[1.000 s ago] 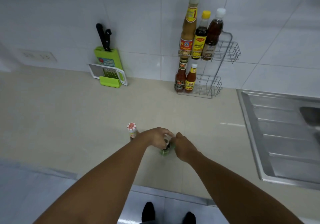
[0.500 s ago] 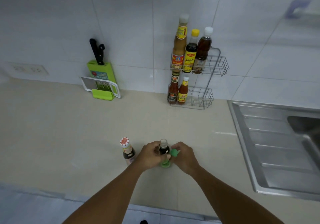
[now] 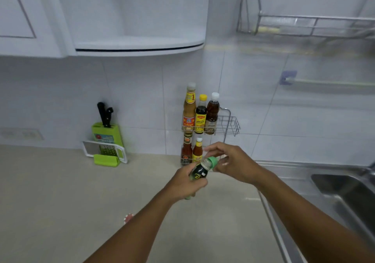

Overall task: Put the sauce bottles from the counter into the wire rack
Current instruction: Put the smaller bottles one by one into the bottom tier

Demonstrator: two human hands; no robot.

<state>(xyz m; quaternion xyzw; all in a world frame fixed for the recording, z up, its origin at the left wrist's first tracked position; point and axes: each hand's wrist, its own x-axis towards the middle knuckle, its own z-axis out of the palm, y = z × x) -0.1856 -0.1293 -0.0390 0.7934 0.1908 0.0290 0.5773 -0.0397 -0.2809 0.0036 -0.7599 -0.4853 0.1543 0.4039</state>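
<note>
Holding five bottles (two tiers), the wire rack (image 3: 230,123) stands upright.

Both forearms are bare all the way to the bottom edge of the shot, no sleeves showing anywhere. No watch, bracelet or rings that I can spot on the left hand (image 3: 187,183) or the right hand (image 3: 233,162). No gloves either, just bare fingers. Nothing else of the person is in view.

Bottle (image 3: 199,172) now lifted, tilted
</note>
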